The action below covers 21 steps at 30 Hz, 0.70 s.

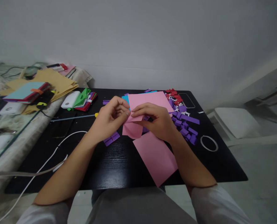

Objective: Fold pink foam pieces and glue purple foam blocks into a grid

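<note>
Both hands pinch one piece of pink paper [132, 129] above the middle of the black table, and part of it is bent over in a curve. My left hand [112, 115] grips its left upper edge between thumb and fingers. Along the top right, my right hand [155, 119] closes on the same sheet, its thumb hidden underneath. Beneath my right wrist lies a flat pink sheet [155, 158]. Behind the hands rests another pink sheet [150, 101], over a blue sheet [125, 99].
Folded purple paper pieces [187, 130] and red scraps [174, 95] are scattered to the right, near a white ring [209, 143]. Folded green paper [82, 98] lies at the back left. A white cable [56, 149] crosses the table's left side.
</note>
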### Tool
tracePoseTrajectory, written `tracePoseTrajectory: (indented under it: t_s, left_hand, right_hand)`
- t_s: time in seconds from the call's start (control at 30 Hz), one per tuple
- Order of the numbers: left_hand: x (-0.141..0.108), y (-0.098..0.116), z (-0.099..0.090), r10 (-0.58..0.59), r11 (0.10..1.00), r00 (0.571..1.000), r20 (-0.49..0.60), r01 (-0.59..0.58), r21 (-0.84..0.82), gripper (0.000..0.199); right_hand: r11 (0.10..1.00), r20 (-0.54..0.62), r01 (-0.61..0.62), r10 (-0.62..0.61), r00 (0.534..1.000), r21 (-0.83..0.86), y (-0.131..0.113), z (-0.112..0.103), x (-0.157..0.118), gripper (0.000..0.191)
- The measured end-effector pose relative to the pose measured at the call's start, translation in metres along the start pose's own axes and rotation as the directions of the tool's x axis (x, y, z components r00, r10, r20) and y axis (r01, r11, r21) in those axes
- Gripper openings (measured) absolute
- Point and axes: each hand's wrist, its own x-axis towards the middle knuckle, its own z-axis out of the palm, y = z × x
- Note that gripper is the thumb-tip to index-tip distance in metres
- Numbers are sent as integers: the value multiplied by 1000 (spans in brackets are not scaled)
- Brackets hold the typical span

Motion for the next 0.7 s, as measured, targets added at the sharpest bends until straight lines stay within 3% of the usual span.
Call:
tracePoseTrajectory:
  t_s: [0.33,0.7]
  left_hand:
    - [-4,15,-10,51,979,995,91,-67,190,12]
    - [-5,13,-8,53,951,999,-5,-49,307,11]
  right_hand:
    - [997,-157,11,-23,987,-78,0,0,0,5]
    - [993,-142,-72,58,988,-89,-5,5,-2,5]
